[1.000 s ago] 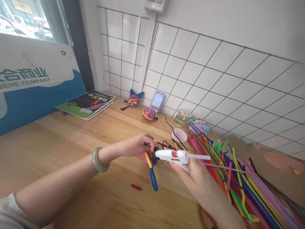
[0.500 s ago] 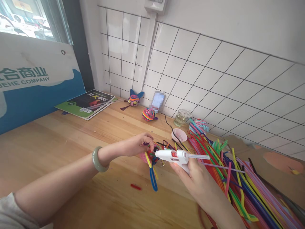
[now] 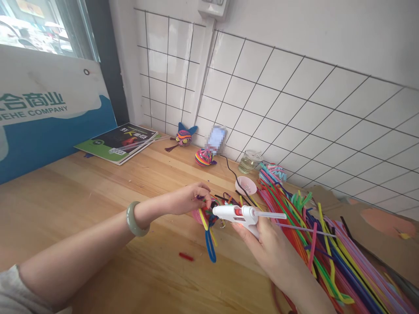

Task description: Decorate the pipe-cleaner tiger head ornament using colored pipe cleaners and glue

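My right hand (image 3: 268, 246) grips a white hot glue gun (image 3: 237, 213) with a clear glue stick sticking out of its back. The nozzle points left at a small multicoloured pipe-cleaner craft (image 3: 207, 218) with blue and yellow loops hanging from it. My left hand (image 3: 188, 198), a green bangle on its wrist, pinches that craft from the left with closed fingers. Both hands hover just above the wooden table (image 3: 98, 196).
A big heap of coloured pipe cleaners (image 3: 327, 244) covers the table's right side. Behind it stand a pink dish (image 3: 246, 185), a glass jar (image 3: 250, 161) and two finished craft figures (image 3: 185, 136). A booklet (image 3: 119, 141) lies at back left. A red scrap (image 3: 186, 256) lies near the front.
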`<action>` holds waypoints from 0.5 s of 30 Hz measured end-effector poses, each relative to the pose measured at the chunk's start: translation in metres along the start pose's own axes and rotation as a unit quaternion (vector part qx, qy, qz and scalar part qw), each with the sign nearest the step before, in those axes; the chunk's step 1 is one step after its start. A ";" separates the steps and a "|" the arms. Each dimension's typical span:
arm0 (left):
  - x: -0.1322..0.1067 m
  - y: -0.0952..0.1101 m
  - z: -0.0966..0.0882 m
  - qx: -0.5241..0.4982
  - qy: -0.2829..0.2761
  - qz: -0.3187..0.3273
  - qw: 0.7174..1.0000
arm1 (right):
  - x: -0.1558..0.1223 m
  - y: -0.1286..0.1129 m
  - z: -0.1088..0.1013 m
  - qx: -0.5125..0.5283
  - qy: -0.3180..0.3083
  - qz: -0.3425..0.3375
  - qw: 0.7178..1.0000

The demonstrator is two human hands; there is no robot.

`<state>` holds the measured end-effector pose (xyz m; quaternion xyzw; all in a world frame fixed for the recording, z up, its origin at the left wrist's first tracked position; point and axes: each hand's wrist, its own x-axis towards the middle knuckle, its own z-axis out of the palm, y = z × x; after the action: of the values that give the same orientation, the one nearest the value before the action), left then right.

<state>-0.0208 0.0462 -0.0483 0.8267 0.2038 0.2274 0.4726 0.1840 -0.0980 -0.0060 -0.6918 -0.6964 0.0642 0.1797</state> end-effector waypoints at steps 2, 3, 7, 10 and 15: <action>0.000 0.000 0.000 -0.001 0.000 -0.003 1.000 | 0.000 0.000 0.001 -0.015 0.012 -0.008 1.000; 0.000 0.000 0.000 -0.002 0.000 -0.004 1.000 | -0.001 0.000 0.001 -0.021 0.016 -0.012 1.000; 0.000 0.001 0.000 -0.001 -0.001 -0.004 1.000 | -0.001 -0.001 0.000 -0.021 0.023 -0.034 0.999; 0.001 0.000 0.000 -0.004 0.000 -0.002 1.000 | -0.001 -0.002 -0.001 -0.020 0.035 -0.042 0.998; 0.001 -0.001 -0.001 0.000 -0.007 -0.002 1.000 | -0.001 -0.004 -0.001 -0.025 0.041 -0.033 0.998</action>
<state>-0.0206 0.0480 -0.0488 0.8277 0.2021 0.2206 0.4748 0.1803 -0.0995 -0.0042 -0.6752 -0.7120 0.0124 0.1923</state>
